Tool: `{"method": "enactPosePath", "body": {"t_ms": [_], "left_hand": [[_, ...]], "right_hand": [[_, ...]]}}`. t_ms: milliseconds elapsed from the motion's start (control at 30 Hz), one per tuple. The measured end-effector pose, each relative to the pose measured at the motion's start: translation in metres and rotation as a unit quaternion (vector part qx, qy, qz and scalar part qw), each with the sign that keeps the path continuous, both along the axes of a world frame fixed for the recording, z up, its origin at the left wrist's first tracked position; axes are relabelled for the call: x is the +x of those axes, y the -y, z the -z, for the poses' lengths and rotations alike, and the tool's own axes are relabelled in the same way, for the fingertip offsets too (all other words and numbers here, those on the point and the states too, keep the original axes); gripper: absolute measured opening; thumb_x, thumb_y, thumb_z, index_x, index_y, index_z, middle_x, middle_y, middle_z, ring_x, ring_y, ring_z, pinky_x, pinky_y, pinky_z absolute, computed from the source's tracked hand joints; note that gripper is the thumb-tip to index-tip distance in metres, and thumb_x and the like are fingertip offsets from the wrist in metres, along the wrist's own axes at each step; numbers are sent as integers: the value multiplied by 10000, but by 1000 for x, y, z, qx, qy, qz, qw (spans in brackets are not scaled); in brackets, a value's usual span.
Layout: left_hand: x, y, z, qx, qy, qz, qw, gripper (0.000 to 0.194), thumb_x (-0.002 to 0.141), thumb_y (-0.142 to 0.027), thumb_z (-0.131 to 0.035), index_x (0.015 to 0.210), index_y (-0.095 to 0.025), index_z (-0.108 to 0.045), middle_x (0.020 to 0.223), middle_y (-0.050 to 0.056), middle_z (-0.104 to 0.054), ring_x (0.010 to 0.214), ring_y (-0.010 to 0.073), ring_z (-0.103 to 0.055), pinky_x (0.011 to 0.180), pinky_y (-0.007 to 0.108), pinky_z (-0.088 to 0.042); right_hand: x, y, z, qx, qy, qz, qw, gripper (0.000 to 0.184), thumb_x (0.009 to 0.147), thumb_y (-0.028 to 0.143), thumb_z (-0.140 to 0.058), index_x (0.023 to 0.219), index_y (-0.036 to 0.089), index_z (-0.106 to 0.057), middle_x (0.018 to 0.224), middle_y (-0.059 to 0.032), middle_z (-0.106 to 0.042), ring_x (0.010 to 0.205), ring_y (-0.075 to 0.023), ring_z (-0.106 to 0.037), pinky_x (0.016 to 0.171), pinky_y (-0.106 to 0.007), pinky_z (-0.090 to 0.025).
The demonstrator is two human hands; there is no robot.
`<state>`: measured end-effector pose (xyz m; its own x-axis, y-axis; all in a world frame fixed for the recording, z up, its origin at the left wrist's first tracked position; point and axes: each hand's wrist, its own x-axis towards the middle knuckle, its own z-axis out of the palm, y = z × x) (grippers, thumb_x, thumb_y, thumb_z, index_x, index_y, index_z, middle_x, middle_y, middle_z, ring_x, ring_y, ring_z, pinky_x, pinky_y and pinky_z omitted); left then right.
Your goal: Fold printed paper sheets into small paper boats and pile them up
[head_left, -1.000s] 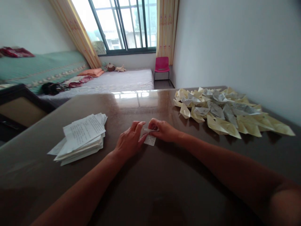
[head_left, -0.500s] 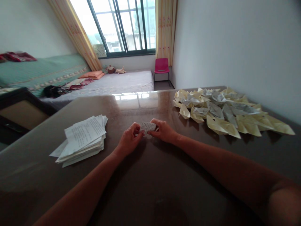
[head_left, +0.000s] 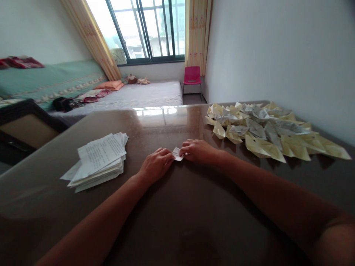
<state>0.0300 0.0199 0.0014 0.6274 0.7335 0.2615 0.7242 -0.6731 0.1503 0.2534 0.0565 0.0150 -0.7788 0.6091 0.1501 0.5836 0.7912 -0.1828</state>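
Between my hands, at the middle of the table, is a small folded piece of paper (head_left: 178,153), whitish with faint print. My left hand (head_left: 158,162) is closed at its left edge, fingertips pressed on the paper. From the other side my right hand (head_left: 196,150) pinches the right edge, its fingers curled over and hiding that part. The paper lies at or just above the tabletop; I cannot tell which.
A stack of printed sheets (head_left: 101,157) lies on the left of the brown glossy table (head_left: 177,214). Several folded paper boats (head_left: 266,146), cream and grey, crowd the right side by the wall. Beyond the table are a bed (head_left: 155,92) and a pink chair (head_left: 192,75).
The folded paper has turned from a flat rectangle to a smaller, diamond-like shape and sits slightly lower and to the right. Both hands have rolled over, fingers now bent downward on it.
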Motion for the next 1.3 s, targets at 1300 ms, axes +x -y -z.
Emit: {"method": "enactPosePath", "body": {"t_ms": [1300], "left_hand": [[10, 9, -7, 26, -157, -76, 984, 377, 947, -377, -395, 1309, -305, -474, 1133, 50, -556, 1015, 232, -476, 739, 320, -474]], "right_hand": [[-23, 39, -17, 70, 197, 102, 973, 272, 914, 124, -409, 1040, 133, -650, 1077, -149, -606, 996, -251, -527, 741, -362, -411]]}}
